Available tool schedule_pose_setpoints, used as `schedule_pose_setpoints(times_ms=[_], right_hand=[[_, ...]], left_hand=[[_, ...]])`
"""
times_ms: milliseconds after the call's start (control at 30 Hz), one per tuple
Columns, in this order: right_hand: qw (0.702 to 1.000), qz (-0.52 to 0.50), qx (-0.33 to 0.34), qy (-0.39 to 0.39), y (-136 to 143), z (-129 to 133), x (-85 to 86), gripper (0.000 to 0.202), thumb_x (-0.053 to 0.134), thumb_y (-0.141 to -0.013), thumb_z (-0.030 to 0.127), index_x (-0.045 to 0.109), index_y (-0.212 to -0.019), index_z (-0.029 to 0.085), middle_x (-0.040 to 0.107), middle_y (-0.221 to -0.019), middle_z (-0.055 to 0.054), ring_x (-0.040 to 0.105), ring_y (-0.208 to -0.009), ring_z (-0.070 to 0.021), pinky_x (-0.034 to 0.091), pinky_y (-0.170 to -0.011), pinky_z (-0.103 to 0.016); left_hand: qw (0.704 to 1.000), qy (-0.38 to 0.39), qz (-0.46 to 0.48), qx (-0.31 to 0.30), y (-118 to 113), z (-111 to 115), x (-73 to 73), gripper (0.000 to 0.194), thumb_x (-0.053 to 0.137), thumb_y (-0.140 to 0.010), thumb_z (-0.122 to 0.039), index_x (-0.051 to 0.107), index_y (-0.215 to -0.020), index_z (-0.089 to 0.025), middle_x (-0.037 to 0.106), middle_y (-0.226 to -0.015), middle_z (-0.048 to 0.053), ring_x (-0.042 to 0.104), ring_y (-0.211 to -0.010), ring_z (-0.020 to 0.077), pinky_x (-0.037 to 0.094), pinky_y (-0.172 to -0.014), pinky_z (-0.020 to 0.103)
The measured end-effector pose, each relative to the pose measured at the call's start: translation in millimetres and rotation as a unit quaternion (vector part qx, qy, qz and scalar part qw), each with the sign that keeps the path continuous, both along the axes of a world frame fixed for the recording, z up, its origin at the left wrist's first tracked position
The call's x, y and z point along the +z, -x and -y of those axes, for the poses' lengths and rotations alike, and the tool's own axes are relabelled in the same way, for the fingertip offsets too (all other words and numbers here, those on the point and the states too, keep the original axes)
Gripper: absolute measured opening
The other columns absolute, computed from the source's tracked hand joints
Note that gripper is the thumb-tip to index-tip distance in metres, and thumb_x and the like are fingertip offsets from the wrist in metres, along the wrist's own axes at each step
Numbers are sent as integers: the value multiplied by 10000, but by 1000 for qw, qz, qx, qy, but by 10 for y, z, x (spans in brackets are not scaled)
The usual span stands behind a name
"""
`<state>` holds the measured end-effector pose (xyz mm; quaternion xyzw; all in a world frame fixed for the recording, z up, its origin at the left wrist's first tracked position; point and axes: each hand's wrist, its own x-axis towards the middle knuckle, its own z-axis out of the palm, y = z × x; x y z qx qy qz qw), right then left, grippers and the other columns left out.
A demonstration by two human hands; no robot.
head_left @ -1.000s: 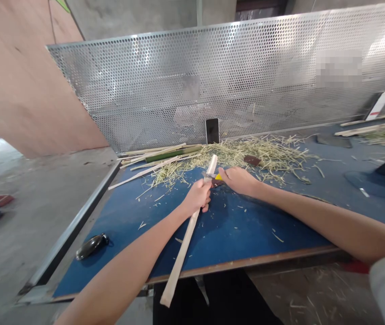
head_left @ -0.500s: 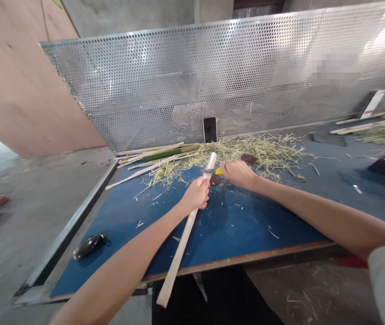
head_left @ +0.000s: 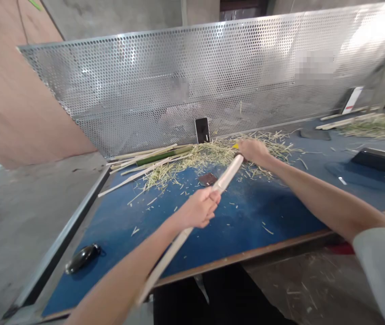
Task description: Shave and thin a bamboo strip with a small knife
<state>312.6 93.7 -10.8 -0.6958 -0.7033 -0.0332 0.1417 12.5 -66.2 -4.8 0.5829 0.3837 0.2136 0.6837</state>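
Note:
My left hand point(head_left: 201, 207) is closed around the middle of a long pale bamboo strip point(head_left: 228, 174). The strip slants from low left, past the table's front edge, up to the right. At its upper end is my right hand point(head_left: 254, 151), fingers closed on a yellow-handled knife point(head_left: 236, 146). Only a bit of yellow shows; the blade cannot be made out. Beside the strip a small dark brown piece point(head_left: 208, 179) lies flat on the table. A heap of thin bamboo shavings point(head_left: 209, 155) spreads behind both hands.
Bamboo strips and a green bamboo piece point(head_left: 158, 157) lie at the back left. A phone point(head_left: 202, 130) leans against the perforated metal panel point(head_left: 138, 90). On the blue table point(head_left: 118, 243) are a dark oval object point(head_left: 83, 258) at left and a black box-like object point(head_left: 382, 161) at right.
My right hand with the knife has moved up and right, away from my left hand. The strip has swung, its upper end going right. The brown piece is now more exposed.

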Motion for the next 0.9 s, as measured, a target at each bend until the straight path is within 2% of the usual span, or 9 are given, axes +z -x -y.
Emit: schedule_pose_setpoints(times_ms=[67, 133, 233, 333, 467, 533, 633, 767, 900], right_hand=[[997, -24, -77, -7, -231, -77, 23, 638, 258, -1172, 376, 821, -1185, 78, 812, -1087, -281, 753, -972, -358, 528, -862, -452], [993, -51, -106, -19, -279, -83, 40, 709, 202, -1187, 407, 824, -1107, 75, 803, -1063, -287, 752, -979, -358, 520, -865, -437], [994, -70, -48, -62, -44, 14, 53, 701, 206, -1196, 421, 811, -1042, 102, 788, -953, -249, 735, -912, -320, 497, -844, -400], [997, -60, 33, -29, 311, 181, 14, 704, 171, -1191, 394, 794, -1012, 118, 747, -813, -194, 683, -777, -280, 455, -760, -386], [990, 19, 143, 2, 659, 419, -104, 478, 339, -1123, 272, 731, -1327, 88, 783, -917, -183, 672, -767, -268, 400, -709, -369], [979, 82, 185, 16, 772, 522, -145, 495, 337, -1123, 244, 697, -1421, 81, 801, -983, -195, 699, -814, -276, 384, -709, -365], [972, 121, 196, 40, 894, 655, -146, 534, 287, -1147, 236, 714, -1435, 94, 816, -972, -188, 735, -845, -288, 386, -714, -363], [975, 115, 185, 53, 992, 779, -80, 635, 222, -1196, 320, 821, -1237, 114, 834, -1000, -205, 783, -919, -307, 437, -765, -366], [980, 101, 165, 55, 997, 775, -74, 687, 197, -1211, 346, 842, -1153, 118, 846, -1005, -205, 800, -951, -306, 478, -815, -367]], left_hand=[[1000, -13, 19, 6, 23, 40, -3, 424, 605, -1114, -649, 499, -989, -258, 352, -598, -134, 257, -399, 63, 240, -361, 167], [998, -16, 27, 63, 40, 1, -11, 408, 560, -1133, -638, 491, -987, -264, 331, -582, -140, 236, -382, 68, 261, -350, 179], [992, -20, 26, 118, 52, -111, -37, 359, 542, -1155, -588, 515, -1022, -255, 344, -571, -141, 235, -364, 70, 269, -344, 185], [983, -29, 17, 179, 43, -172, -70, 303, 509, -1181, -514, 524, -1035, -249, 323, -553, -146, 239, -353, 78, 275, -335, 192], [970, -43, 15, 240, 20, -188, -98, 276, 527, -1182, -472, 520, -1025, -245, 334, -563, -148, 246, -347, 71, 271, -331, 190], [965, -46, 14, 257, 20, -207, -108, 265, 524, -1183, -452, 519, -1020, -243, 334, -562, -148, 250, -344, 69, 272, -330, 189], [961, -50, 10, 273, 35, -251, -130, 258, 510, -1186, -432, 513, -1010, -243, 332, -550, -149, 248, -336, 71, 273, -322, 193], [958, -56, -2, 283, 58, -287, -165, 257, 485, -1192, -418, 507, -1001, -246, 331, -533, -149, 242, -327, 77, 271, -311, 195], [962, -53, 28, 268, 76, -270, -178, 331, 564, -1157, -523, 493, -977, -255, 322, -531, -154, 232, -330, 69, 270, -315, 189]])
